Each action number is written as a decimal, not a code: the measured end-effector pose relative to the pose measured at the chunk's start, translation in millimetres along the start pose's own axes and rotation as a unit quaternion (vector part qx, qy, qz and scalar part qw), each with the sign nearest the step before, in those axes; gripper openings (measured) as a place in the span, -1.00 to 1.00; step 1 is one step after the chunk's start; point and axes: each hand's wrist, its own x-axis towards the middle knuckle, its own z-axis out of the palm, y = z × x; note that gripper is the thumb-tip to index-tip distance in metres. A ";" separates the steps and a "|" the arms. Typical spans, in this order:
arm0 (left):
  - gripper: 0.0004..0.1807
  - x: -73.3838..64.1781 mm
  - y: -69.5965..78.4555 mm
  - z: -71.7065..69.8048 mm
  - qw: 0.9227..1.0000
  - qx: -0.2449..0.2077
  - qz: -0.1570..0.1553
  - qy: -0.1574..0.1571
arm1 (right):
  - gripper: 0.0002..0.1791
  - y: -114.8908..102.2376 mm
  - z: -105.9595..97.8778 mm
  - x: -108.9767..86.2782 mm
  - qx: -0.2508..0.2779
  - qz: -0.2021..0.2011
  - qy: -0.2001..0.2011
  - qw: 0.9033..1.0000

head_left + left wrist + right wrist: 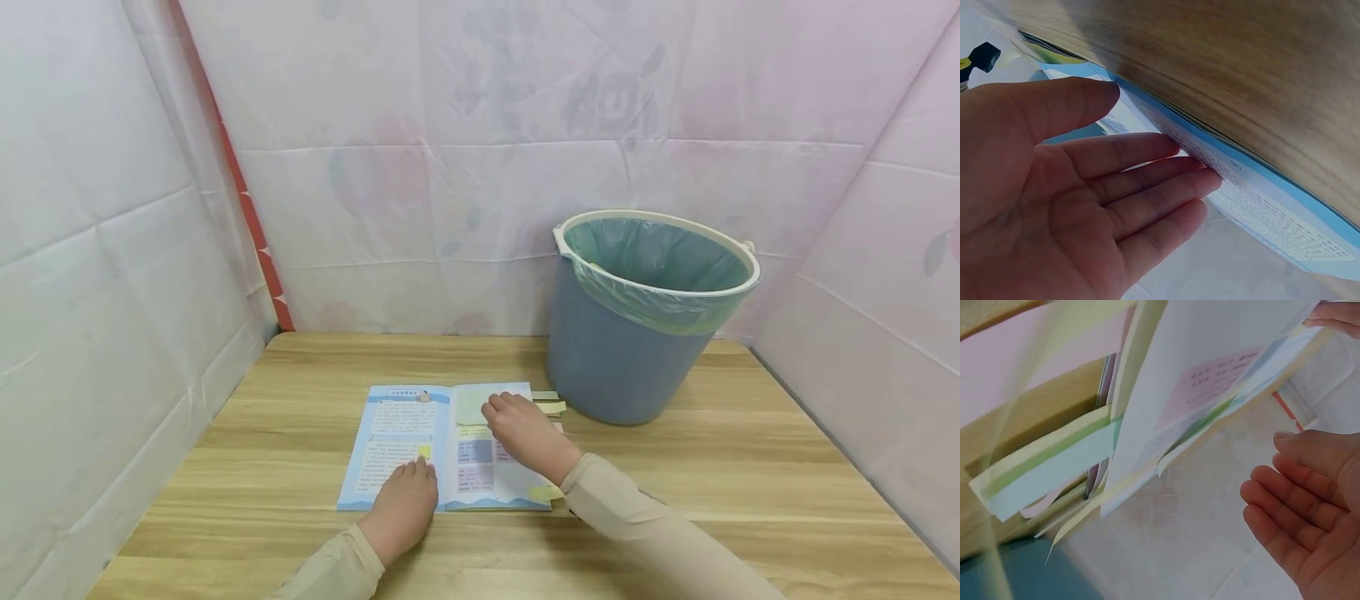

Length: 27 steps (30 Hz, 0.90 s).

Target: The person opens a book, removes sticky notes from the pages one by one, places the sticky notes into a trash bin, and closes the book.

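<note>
An open book (381, 492) with blue-bordered printed pages lies on the table. My left hand (405, 500) rests on its lower left page, fingers extended, just below a small yellow sticky note (424, 451). In the left wrist view, the straight fingertips (1210, 181) touch the page and the palm holds nothing. Over the right page is my right hand (528, 433), its fingertips at the edge of a pale green sticky note (471, 408). The right wrist view shows these fingers (1291, 506) loosely bent, with nothing between them. Yellow and green sticky tabs (1054, 462) stick out from the book's right edge.
A blue-grey bucket (622, 358) with a green plastic liner (645, 250) stands behind and right of the book. The wooden table (247, 467) meets pale patterned sheets (337, 208) at the back and sides.
</note>
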 end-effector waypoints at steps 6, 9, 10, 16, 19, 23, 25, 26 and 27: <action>-0.69 0.4 0.0 1.2 1.000 0.017 0.008 0.013 | -0.86 -3.0 8.6 3.9 -0.005 0.006 -0.022 1.000; -0.69 0.2 0.0 0.4 1.000 0.016 0.008 0.011 | -0.88 -3.6 11.5 6.0 -0.011 0.010 -0.037 0.999; -0.69 0.1 0.0 0.1 1.000 0.015 0.008 0.009 | -0.88 -3.8 12.1 6.8 -0.012 0.012 -0.040 0.999; -0.68 -0.1 -0.5 -0.1 1.000 0.012 0.002 -0.002 | -0.86 -4.7 15.9 11.4 -0.028 0.009 -0.064 0.998; -0.67 -0.1 -0.5 0.5 1.000 0.010 0.002 -0.001 | -0.86 -5.1 17.0 12.7 -0.030 0.007 -0.076 0.997; -0.67 0.2 -0.4 0.5 1.000 0.007 0.004 0.000 | -0.87 -4.9 16.5 13.7 -0.024 0.019 -0.088 0.996; -0.67 0.1 -0.3 0.0 1.000 0.008 0.005 -0.001 | -0.88 -4.6 15.6 14.2 -0.025 0.023 -0.093 0.995; -0.67 0.1 -0.3 -0.1 1.000 0.007 0.005 -0.002 | -0.88 -4.5 15.4 14.4 -0.027 0.024 -0.096 0.995; -0.67 0.0 -0.4 -0.3 1.000 0.008 0.005 -0.002 | -0.88 -4.3 15.2 14.6 -0.027 0.024 -0.098 0.995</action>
